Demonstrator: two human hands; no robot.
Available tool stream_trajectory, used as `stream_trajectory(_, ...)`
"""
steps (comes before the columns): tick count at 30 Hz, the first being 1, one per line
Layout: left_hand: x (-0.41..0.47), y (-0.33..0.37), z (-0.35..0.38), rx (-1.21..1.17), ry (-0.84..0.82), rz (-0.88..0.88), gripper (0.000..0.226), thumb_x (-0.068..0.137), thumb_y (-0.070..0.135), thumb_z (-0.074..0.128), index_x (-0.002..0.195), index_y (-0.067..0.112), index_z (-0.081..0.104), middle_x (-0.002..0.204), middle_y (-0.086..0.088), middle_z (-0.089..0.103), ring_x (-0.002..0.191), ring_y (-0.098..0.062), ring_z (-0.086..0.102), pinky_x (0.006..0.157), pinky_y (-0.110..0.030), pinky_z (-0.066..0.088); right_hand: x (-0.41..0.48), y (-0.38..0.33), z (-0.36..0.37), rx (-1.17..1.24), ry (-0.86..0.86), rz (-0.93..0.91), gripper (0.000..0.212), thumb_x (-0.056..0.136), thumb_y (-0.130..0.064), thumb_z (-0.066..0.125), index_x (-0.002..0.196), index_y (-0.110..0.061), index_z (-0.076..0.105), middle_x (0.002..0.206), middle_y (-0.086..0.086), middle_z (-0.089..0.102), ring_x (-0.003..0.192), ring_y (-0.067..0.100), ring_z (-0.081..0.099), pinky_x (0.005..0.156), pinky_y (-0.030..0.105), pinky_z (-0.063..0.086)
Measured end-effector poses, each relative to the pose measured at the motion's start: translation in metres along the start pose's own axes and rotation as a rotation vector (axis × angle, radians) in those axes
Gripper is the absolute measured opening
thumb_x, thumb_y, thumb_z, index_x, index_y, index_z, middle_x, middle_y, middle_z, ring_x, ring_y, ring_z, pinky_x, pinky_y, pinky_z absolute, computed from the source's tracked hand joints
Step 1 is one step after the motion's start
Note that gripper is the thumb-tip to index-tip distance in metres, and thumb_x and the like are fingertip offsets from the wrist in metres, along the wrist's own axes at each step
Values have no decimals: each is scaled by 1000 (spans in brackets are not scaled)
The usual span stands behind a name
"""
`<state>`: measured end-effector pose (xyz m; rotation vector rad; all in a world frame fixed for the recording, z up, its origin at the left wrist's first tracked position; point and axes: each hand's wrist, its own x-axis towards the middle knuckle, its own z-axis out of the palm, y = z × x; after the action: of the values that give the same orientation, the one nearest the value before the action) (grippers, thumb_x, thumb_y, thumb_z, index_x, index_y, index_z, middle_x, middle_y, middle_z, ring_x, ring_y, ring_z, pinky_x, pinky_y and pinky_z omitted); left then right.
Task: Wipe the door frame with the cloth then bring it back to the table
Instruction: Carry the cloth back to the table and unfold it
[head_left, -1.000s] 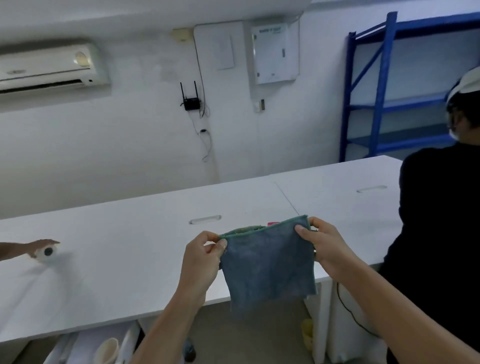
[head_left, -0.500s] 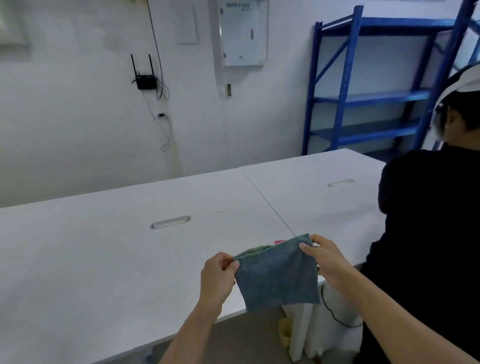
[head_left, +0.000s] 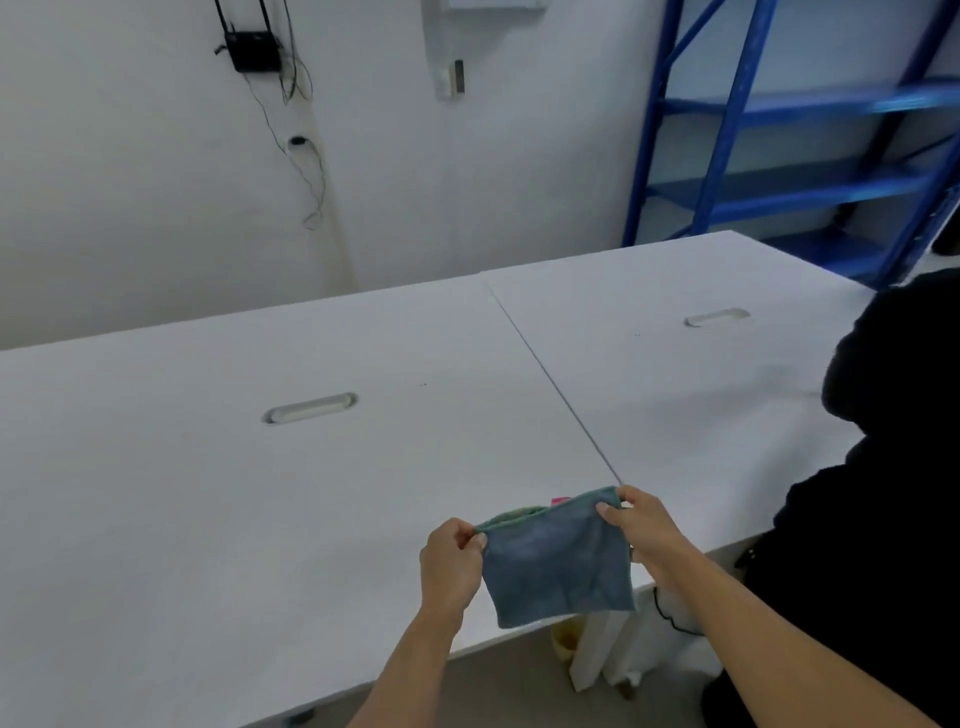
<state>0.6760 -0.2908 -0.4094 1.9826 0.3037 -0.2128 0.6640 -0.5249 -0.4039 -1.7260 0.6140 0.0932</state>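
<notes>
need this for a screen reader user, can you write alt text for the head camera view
Two hands, left hand and right hand, hold a blue-grey cloth stretched by its top corners above the near edge of a long white table. A person in black stands at the right; blue shelving lines the white wall behind.

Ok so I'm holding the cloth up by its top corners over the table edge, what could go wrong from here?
1. The blue cloth hangs from pinches by the left hand and right hand only; a loosened pinch could drop it past the white table edge to the floor.
2. Another person in black stands close on the right, so turning that way could bump them.
3. No door frame shows here, so you would be walking off without having seen the route.
</notes>
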Motion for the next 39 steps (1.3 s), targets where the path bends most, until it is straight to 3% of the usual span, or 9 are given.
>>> stream_trajectory(5,61,4,40,48,26,-63,14,88,10,60,75,13,61,74,-6,66,70,-24,63,68,-42,58,74,3,-6,-7,-45,69,8,99,-18,60,106,-16,62,110,8,67,99,27,65,85,47,57)
stream_trajectory(10,115,8,73,61,61,-86,12,89,10,58,78,12,62,75,-3,66,73,-23,62,67,-38,56,133,7,-7,-23,-63,94,8,98,-13,59,106,-12,61,110,12,69,89,23,64,76,39,53)
stream_trajectory(14,132,1,90,316,103,76,19,94,15,53,112,13,60,108,2,62,103,-20,59,81,-27,45,165,21,-7,-336,-64,-124,32,96,-14,61,126,-22,51,131,-4,53,119,19,50,95,28,39)
stream_trajectory(16,131,-9,98,518,-32,212,32,94,21,54,126,17,54,130,6,51,120,-15,48,91,-26,42,170,30,-6,-554,-149,-224,44,94,-13,63,133,-24,49,138,-3,48,131,18,42,102,26,33)
stream_trajectory(19,131,-23,110,793,-294,302,54,93,29,58,143,20,40,155,6,26,141,-13,26,110,-27,32,175,47,0,-880,-351,-321,54,92,-19,65,142,-22,46,156,-2,35,147,20,25,116,36,26)
stream_trajectory(24,136,-33,118,1038,-459,280,80,88,35,64,152,18,20,162,3,4,149,-16,5,121,-42,7,181,64,5,-1186,-499,-361,74,89,-33,68,152,-18,32,167,-3,7,152,20,13,120,40,20)
stream_trajectory(33,148,-38,124,1050,-442,260,88,85,40,66,153,18,15,162,5,1,149,-15,3,120,-48,2,191,65,9,-1252,-439,-445,79,85,-39,69,152,-18,32,167,-3,7,150,21,20,119,41,18)
stream_trajectory(39,129,-47,111,929,-382,243,73,95,38,52,154,20,14,163,1,-2,149,-17,0,121,-41,7,194,61,10,-1230,-448,-425,76,81,-40,69,147,-19,37,165,-4,12,146,19,27,119,41,18)
